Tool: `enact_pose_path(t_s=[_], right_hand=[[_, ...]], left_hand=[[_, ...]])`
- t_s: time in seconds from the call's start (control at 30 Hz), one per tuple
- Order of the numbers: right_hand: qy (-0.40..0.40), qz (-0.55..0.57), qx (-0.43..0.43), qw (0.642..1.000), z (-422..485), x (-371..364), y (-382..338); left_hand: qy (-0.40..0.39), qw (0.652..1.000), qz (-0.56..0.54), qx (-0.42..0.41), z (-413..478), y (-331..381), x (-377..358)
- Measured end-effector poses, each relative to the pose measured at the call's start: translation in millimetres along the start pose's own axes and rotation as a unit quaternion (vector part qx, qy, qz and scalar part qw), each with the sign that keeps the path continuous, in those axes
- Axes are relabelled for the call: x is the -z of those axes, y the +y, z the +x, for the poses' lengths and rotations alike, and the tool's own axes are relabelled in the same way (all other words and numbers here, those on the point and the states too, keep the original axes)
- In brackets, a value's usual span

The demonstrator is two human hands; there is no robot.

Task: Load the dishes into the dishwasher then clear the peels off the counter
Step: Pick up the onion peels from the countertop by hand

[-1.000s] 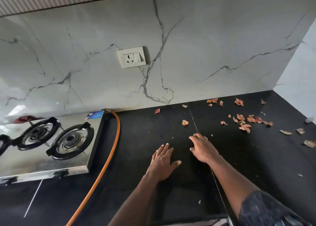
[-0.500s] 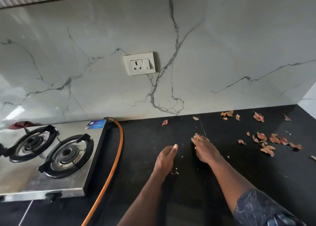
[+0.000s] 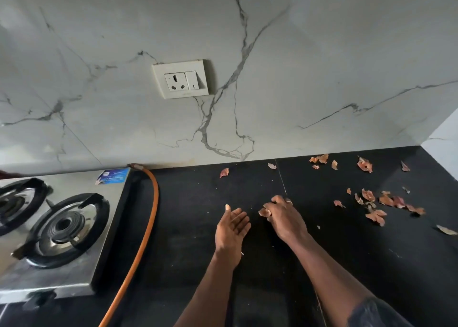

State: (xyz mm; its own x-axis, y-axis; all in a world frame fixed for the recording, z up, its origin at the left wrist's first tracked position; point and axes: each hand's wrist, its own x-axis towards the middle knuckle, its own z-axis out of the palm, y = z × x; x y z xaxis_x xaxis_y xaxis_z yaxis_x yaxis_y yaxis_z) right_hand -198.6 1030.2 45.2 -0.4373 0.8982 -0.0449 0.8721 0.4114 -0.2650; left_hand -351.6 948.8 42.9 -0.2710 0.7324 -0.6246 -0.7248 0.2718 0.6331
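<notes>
Peels [image 3: 375, 214], papery and reddish-brown, lie scattered on the black desk [image 3: 371, 264], mostly right of both hands. Right hand [image 3: 287, 219] pinches one peel [image 3: 263, 212] in curled fingers; left hand [image 3: 233, 225], just beside it, is palm-up with relaxed fingers, holding nothing.

Dark patterned sleeve [image 3: 379, 314], bare forearms [image 3: 329, 277]

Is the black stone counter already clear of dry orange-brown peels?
No, many dry orange-brown peels lie scattered across the black stone counter.
</notes>
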Motion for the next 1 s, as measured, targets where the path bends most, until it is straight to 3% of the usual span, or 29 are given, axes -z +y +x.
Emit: enact_pose_path(t_s=[0.13, 0.3, 0.5, 0.73, 0.9, 1.0], right_hand=[[-0.029, 0.007, 0.032, 0.999, 10, -4, -4], [-0.005, 0.055, 0.032, 0.998, 18, -5, -21], [-0.045, 0.031, 0.117, 0.992, -2, -25, -23], [0.027, 0.144, 0.062, 0.987, 24, 6, -47], [-0.072, 0.167, 0.157, 0.971, 39, 27, -87], [-0.065, 0.172, 0.141, 0.973, 82, 31, -91]], left_hand=[[0.001, 0.999, -0.035, -0.003, 9, 5, 1], [0.011, 0.998, -0.062, -0.012, 17, 11, 1], [0.024, 0.994, -0.107, -0.028, 22, 13, 9], [-0.005, 0.986, -0.168, 0.0, 22, 14, 8], [-0.027, 0.986, -0.164, 0.022, 22, 19, 11], [-0.002, 0.978, -0.206, -0.003, 21, 32, 19]])
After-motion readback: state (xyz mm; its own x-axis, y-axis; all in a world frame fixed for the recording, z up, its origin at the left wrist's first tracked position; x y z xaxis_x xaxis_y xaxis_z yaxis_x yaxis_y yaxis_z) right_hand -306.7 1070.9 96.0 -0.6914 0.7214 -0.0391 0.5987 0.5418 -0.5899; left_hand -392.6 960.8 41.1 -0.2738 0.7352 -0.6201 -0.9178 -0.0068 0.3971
